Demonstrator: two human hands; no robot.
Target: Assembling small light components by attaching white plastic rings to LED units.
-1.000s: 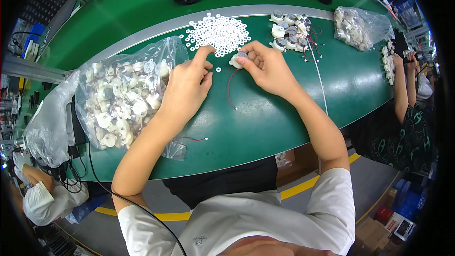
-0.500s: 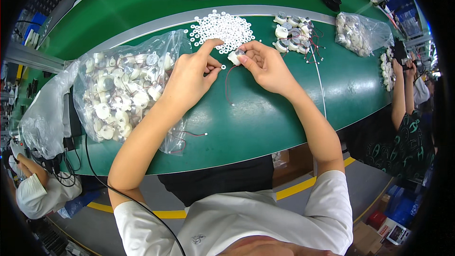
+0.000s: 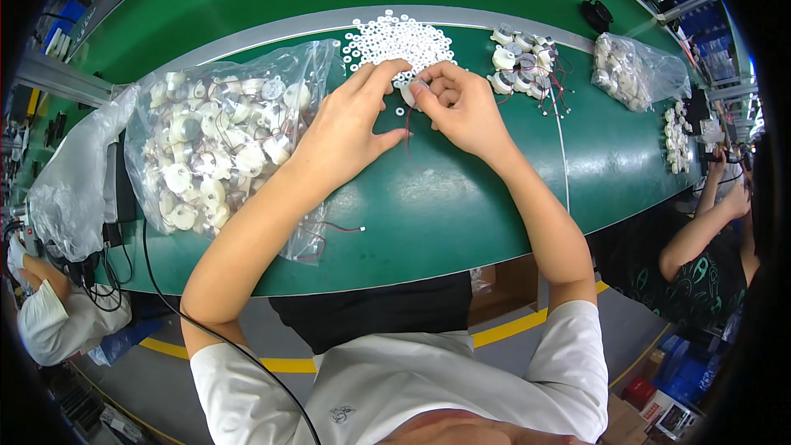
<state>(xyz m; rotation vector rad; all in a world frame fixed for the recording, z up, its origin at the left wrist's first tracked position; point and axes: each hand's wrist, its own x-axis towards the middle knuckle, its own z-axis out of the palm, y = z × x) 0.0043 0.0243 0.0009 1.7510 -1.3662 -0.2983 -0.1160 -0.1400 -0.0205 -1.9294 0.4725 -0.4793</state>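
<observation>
- The right hand (image 3: 465, 111) pinches 1 motor (image 3: 407, 96) between thumb and bent fingers, above the bench (image 3: 461, 206) near its far side; the fingers cover most of it.
- The left hand (image 3: 350, 115) is spread, its thumb well apart from its fingers; the fingertips reach toward the motor, but I cannot tell if they touch it.
- The motor should be light and stiff, its pale casing perhaps a little slick; the rim looks the best place for 2 or 3 fingertips.
- Its thin red lead (image 3: 409, 127) hangs toward the left thumb; it is likely limp and the weakest part, so a poor place to pull.
- 1 loose washer (image 3: 400, 111) lies just below the motor; probably very light and easily flicked away, it suits a pinch at the edge.
- Beyond the hands is a heap (image 3: 404, 39) of white washers.
- To the right sit more motors (image 3: 523, 64), leads tangled, so lifting 1 could drag others.
- Outermost, the left bag (image 3: 218, 148) and right bag (image 3: 630, 74) look soft and slippery.
</observation>
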